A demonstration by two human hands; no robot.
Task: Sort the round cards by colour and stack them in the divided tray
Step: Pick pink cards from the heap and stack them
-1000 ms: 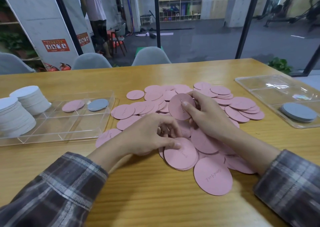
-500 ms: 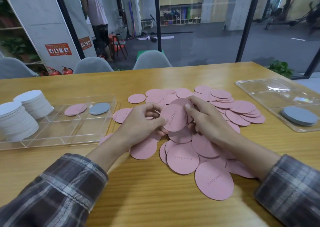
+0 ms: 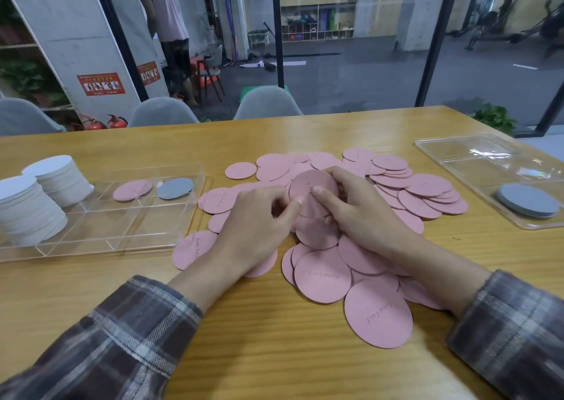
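Over the middle of the desk (image 3: 244, 354), both hands meet on one pink card (image 3: 312, 186), which is raised and tilted above the pile of pink cards (image 3: 427, 192). The right hand (image 3: 363, 213) lays its thumb across the card's face and curls its fingers round the far edge. The left hand (image 3: 256, 225) pinches the card's left rim, thumb tip on the face and the other fingers curled beneath. The loose pile spreads from the desk's centre toward the near edge, many cards overlapping. Toward the left edge lies the divided tray (image 3: 91, 238), clear plastic, with a single pink card (image 3: 132, 190) and a grey card (image 3: 175, 188) in neighbouring far compartments. Two stacks of white cards (image 3: 27, 213) stand at its left end; whether inside it or just beside it, I cannot tell. Near the right edge a second clear tray (image 3: 476, 161) holds a stack of grey cards (image 3: 528, 201). Plaid sleeves (image 3: 122, 338) cover both forearms.
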